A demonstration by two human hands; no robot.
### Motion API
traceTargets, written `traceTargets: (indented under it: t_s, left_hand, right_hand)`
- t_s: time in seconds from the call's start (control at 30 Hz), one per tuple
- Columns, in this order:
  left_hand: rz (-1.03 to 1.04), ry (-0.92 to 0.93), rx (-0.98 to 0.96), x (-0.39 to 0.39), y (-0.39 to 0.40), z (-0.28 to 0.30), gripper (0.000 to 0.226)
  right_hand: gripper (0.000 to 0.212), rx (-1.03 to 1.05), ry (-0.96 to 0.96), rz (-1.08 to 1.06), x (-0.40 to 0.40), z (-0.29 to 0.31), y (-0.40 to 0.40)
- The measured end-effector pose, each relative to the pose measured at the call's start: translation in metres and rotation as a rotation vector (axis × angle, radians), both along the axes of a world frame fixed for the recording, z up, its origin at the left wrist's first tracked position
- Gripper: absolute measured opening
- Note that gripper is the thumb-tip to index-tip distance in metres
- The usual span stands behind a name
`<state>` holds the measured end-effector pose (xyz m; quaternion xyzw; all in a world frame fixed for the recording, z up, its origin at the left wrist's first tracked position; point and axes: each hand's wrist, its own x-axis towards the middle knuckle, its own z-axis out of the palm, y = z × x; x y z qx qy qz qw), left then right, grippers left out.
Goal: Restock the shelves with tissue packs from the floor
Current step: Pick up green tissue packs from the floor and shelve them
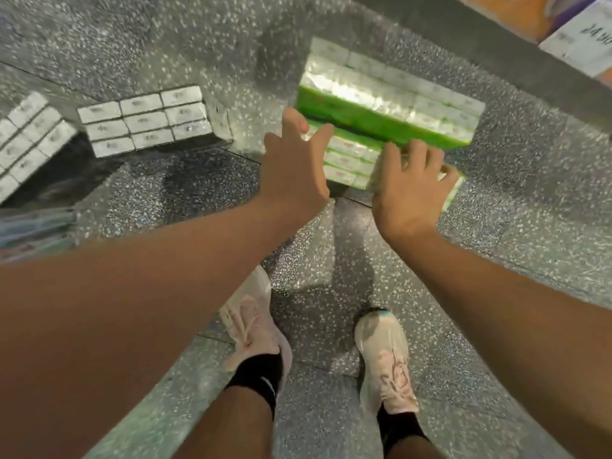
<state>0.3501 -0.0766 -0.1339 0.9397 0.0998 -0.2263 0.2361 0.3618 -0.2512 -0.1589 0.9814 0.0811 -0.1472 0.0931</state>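
Observation:
Two green-and-white tissue packs lie on the speckled floor ahead of my feet. The near tissue pack is smaller and lies in front of the large far tissue pack. My left hand reaches over the near pack's left end with fingers spread and straight, holding nothing. My right hand lies on the near pack's right end, fingers curled over its top edge. The picture is blurred by motion.
A white block of tissue packs lies on the floor to the left, and another white block sits at the far left edge. A shelf edge with boxes shows at top right. My two feet in pale shoes stand below.

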Motion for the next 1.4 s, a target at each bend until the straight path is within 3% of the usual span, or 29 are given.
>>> traceTargets:
  t_s: [0.07, 0.2, 0.37, 0.53, 0.67, 0.77, 0.93, 1.07, 1.27, 1.4]
  left_hand:
    - [0.037, -0.001, -0.081, -0.007, 0.004, 0.006, 0.072]
    - [0.158, 0.035, -0.181, -0.018, 0.012, 0.051, 0.076]
    - [0.001, 0.066, 0.097, -0.019, 0.057, 0.145, 0.099]
    - [-0.147, 0.140, 0.160, -0.006, 0.098, 0.300, 0.110]
    - [-0.051, 0.037, 0.233, -0.025, 0.096, 0.444, 0.084]
    - [0.057, -0.067, 0.347, -0.060, 0.112, 0.545, 0.070]
    - [0.412, -0.207, 0.618, -0.174, 0.154, 0.701, 0.054]
    - [0.691, -0.113, 0.757, -0.299, 0.189, 0.819, 0.050]
    - [1.044, -0.120, 0.766, -0.508, 0.198, 0.968, 0.067]
    - [1.210, -0.133, 0.943, -0.670, 0.185, 1.029, 0.068]
  right_hand:
    - [0.053, 0.010, 0.032, 0.029, 0.007, 0.005, 0.000]
    - [0.056, 0.123, 0.155, 0.083, 0.010, 0.044, 0.012]
    - [0.068, 0.270, 0.192, 0.147, 0.000, 0.163, 0.042]
    - [0.068, 0.463, 0.159, 0.252, -0.002, 0.314, 0.065]
    - [0.057, 0.597, 0.128, 0.341, 0.002, 0.442, 0.092]
    - [0.065, 0.684, 0.151, 0.466, -0.007, 0.526, 0.118]
    - [0.073, 0.791, -0.042, 0.763, -0.062, 0.667, 0.187]
    - [0.084, 0.816, -0.239, 1.031, -0.156, 0.776, 0.259]
    - [0.086, 0.952, -0.209, 1.377, -0.344, 0.903, 0.343]
    - [0.085, 1.180, -0.185, 1.535, -0.500, 0.961, 0.376]
